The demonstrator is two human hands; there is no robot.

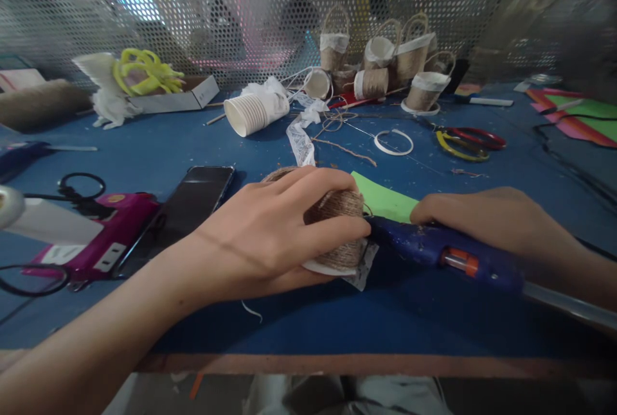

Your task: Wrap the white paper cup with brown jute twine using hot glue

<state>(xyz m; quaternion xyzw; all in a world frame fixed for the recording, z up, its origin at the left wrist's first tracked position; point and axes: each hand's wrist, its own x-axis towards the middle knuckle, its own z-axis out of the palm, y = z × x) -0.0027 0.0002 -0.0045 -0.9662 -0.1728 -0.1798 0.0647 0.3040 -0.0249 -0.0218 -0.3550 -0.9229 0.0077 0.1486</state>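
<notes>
Near the front edge of a blue table (202, 331), a twine-wrapped cup (340, 251) is clasped by the left hand (270, 222), whose fingers are spread across the twine, the forefinger parted from the next. On the cup's lower side, a white rim and a scrap of lace (362, 270) are exposed. A blue glue gun (414, 245) is gripped by the right hand (491, 212), which is partly covered by the gun's body, so the exact closing of its fingers cannot be told. The nozzle is held close to the twine, just beside the left fingertips; whether contact is made cannot be seen. Behind the gun, a green paper (385, 198) is laid on the table. To the left, a dark phone (197, 196) is placed beside a magenta power strip (113, 238). Farther back, stacked paper cups (245, 114), a white ring (394, 142) and scissors (463, 144) are spread out, and small twine baskets (333, 54) are grouped before a perforated screen (193, 10).
</notes>
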